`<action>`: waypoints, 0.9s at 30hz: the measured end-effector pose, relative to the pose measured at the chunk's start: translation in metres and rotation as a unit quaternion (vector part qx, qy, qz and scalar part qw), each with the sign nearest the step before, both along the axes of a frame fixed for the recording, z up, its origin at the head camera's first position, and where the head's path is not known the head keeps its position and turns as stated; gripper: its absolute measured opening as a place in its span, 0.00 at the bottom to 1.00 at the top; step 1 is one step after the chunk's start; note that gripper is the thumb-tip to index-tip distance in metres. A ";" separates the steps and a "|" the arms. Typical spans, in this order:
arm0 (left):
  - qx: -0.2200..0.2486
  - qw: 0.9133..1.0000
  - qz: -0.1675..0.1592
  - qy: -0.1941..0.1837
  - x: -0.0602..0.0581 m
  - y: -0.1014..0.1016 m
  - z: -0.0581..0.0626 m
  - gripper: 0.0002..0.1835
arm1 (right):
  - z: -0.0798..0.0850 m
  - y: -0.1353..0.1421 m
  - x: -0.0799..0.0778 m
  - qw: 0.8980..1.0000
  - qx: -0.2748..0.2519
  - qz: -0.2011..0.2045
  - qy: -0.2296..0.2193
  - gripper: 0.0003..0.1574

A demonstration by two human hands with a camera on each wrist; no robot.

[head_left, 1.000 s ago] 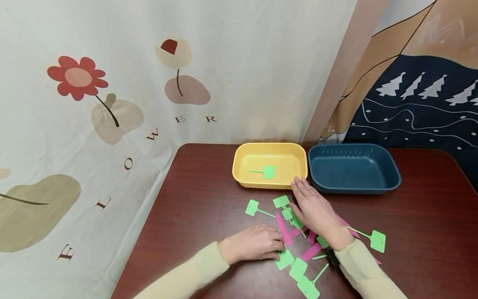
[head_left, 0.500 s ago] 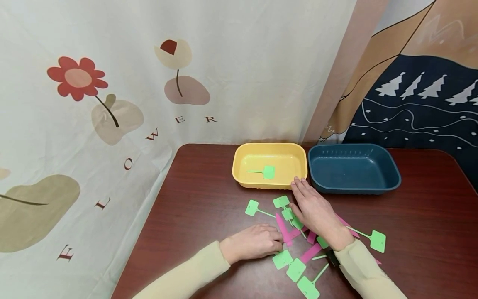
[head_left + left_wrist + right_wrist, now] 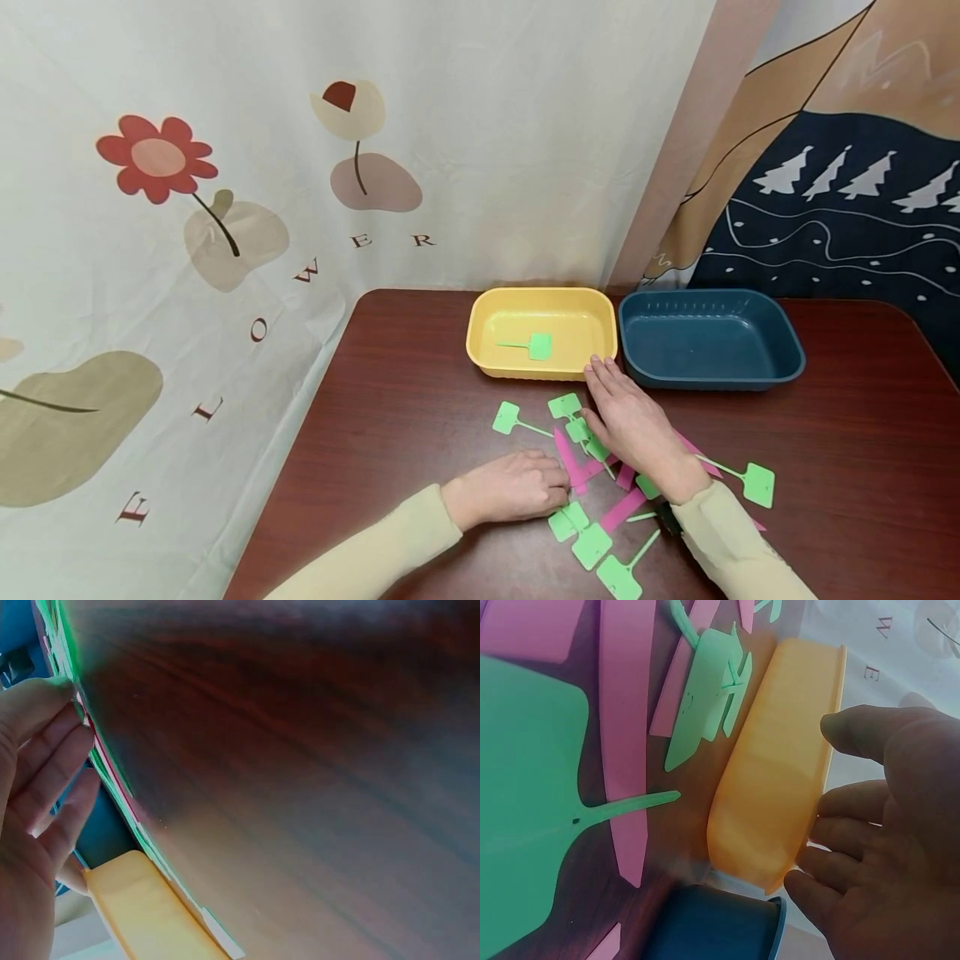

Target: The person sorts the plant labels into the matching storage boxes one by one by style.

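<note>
Green plant tags (image 3: pixel 592 546) with square heads and thin stems lie in a loose pile with pink plant markers (image 3: pixel 568 458). My left hand (image 3: pixel 510 487) is low at the pile's left side, fingers bent down to the table right by the green tags. In the left wrist view its thumb and fingertips (image 3: pixel 84 735) come to the edge of the pile; I cannot tell whether they pinch a tag. My right hand (image 3: pixel 633 417) reaches over the pile with straight fingers, fingertips at the yellow tray's (image 3: pixel 487 371) near right corner. Nothing is in its palm in the right wrist view.
A single green tag (image 3: pixel 540 346) lies inside the yellow tray. To its right stands a dark blue tray (image 3: pixel 712 384). Behind the table (image 3: pixel 390 392) hang printed curtains (image 3: pixel 480 167). One green tag (image 3: pixel 758 483) lies out to the right of my right wrist.
Two green tags beside my left fingertips have slid slightly to the left. The left hand has barely shifted, and the right hand stays where it was.
</note>
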State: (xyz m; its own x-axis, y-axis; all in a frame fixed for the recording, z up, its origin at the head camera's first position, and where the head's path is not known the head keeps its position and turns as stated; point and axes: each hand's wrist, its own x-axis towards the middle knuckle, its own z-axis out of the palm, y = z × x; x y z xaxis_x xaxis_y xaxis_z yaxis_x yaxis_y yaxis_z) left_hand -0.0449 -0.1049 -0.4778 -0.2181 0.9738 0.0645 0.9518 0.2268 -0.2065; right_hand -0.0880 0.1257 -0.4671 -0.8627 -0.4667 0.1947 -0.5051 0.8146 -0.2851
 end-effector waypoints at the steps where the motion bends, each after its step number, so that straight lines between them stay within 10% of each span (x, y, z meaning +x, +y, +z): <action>1: 0.004 1.000 -0.004 0.004 0.000 0.000 0.001 0.10 | 0.000 0.000 0.000 1.000 0.000 0.000 0.000 0.41; 27: 0.153 0.987 0.041 -0.030 -0.036 -0.035 0.035 0.02 | 0.000 0.000 0.001 1.000 0.002 0.005 0.016 0.41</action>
